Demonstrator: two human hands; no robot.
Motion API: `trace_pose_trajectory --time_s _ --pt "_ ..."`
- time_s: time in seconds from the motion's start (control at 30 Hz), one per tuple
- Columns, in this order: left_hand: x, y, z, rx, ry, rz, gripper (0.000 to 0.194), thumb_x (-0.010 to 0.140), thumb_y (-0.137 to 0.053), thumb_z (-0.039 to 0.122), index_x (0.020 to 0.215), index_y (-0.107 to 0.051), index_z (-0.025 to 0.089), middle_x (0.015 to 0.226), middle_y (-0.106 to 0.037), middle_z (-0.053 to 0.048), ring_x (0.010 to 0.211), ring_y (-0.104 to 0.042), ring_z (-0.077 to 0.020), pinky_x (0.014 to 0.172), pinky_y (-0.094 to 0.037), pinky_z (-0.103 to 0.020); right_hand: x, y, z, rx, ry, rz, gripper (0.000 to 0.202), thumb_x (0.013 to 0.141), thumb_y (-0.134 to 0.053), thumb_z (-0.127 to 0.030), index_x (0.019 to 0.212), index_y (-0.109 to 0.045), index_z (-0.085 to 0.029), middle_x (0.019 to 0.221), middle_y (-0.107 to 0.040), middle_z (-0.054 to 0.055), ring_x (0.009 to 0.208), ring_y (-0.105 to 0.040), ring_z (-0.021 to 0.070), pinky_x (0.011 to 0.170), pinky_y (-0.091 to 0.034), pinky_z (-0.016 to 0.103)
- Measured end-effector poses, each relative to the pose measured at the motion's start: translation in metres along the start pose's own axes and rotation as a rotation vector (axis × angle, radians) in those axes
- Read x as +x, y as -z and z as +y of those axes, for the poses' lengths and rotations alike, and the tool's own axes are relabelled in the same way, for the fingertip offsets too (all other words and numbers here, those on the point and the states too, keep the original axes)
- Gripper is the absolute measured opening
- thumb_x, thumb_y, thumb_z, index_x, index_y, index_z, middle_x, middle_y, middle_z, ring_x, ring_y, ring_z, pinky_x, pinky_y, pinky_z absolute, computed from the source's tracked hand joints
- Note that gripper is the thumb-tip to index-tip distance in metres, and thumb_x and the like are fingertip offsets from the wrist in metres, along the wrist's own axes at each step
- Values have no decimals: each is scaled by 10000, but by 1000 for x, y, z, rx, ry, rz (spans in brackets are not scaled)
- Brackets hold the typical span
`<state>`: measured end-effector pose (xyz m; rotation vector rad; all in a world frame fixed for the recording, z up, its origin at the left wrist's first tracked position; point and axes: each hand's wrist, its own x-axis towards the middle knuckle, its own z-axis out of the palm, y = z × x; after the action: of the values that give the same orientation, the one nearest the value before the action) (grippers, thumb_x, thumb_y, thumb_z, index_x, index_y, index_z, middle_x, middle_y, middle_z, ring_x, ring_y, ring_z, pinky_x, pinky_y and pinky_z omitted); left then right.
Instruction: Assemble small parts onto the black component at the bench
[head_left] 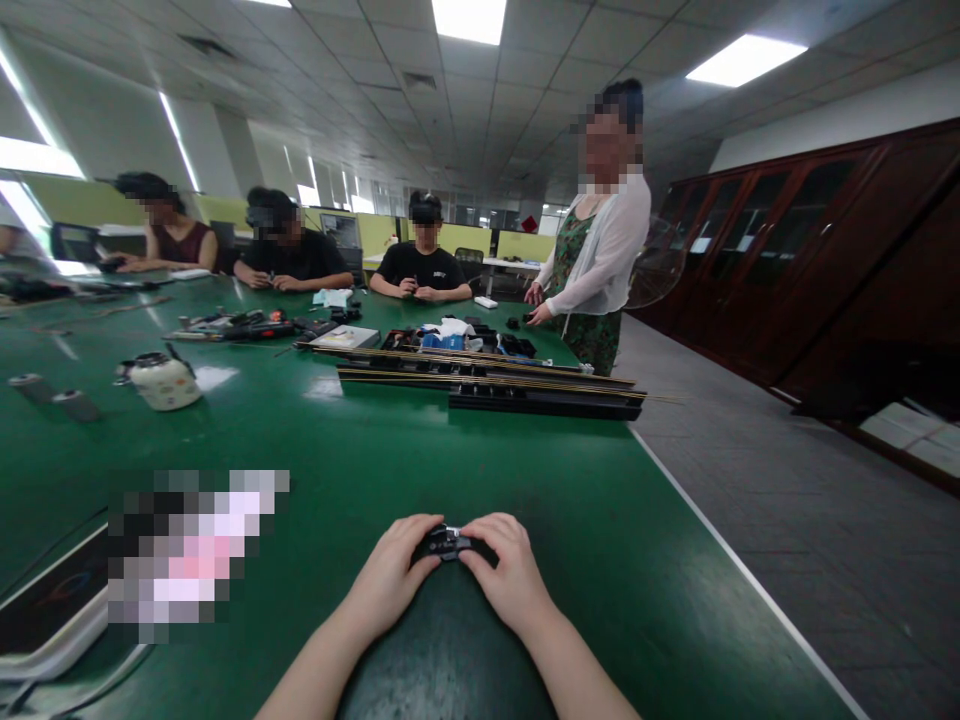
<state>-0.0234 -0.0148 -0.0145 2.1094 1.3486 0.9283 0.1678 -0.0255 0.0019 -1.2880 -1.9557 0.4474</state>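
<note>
Low over the green table (315,560), a small black part with a shiny metal piece on top (448,543) sits between my two hands. My left hand (394,568) grips its left end with thumb and fingers. On the other end, my right hand (506,562) is closed the same way. The fingers cover both ends of the part, so its exact kind cannot be made out.
Long black rails with thin brass-coloured rods (525,390) lie across the table ahead. A cream pot-like container (166,382) and two grey cylinders (75,404) stand left. Nearer is a screen device (56,575) with cables. Several people sit beyond; one person (600,240) stands at right.
</note>
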Motion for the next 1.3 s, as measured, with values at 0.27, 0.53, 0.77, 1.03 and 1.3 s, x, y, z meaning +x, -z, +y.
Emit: trace_pose_trajectory --time_s 0.27,0.53,0.77,1.03,1.3 --pt "-1 -3 -5 35 -19 16 386 745 -544 150 1116 -533 256 1109 -613 -43 1038 -547 -205 915 -438 -394 2 -6 -6 -112 -22 -91 239 710 -675 -262 922 -650 -370 1002 -645 -18 993 -517 211 893 -351 416" --pt "2 -3 -3 39 -23 20 362 747 -548 158 1097 -546 247 1090 -625 -48 1019 -563 -207 897 -454 -400 0 -6 -8 -136 -29 -80 220 734 -661 -264 932 -646 -359 1010 -635 -16 984 -532 183 898 -335 373" --pt "0 -5 -6 55 -20 12 382 748 -551 152 1120 -529 237 1115 -615 -55 1041 -552 -204 916 -442 -399 -1 -5 -6 -90 -43 -87 168 771 -617 -325 933 -652 -355 1002 -641 -13 987 -529 171 898 -327 358" --pt "1 -5 -6 66 -20 13 376 753 -555 167 1121 -527 241 1114 -617 -48 1041 -554 -201 913 -445 -385 1 -5 -3 -36 -55 -67 213 774 -609 -275 978 -636 -330 999 -644 -1 972 -546 179 885 -354 356" --pt "1 -4 -5 71 -10 7 376 751 -562 174 1119 -528 240 1114 -618 -48 1041 -554 -202 914 -443 -386 1 -3 -5 -36 -58 -57 147 801 -552 -263 884 -667 -303 1007 -633 12 984 -538 184 879 -366 361"
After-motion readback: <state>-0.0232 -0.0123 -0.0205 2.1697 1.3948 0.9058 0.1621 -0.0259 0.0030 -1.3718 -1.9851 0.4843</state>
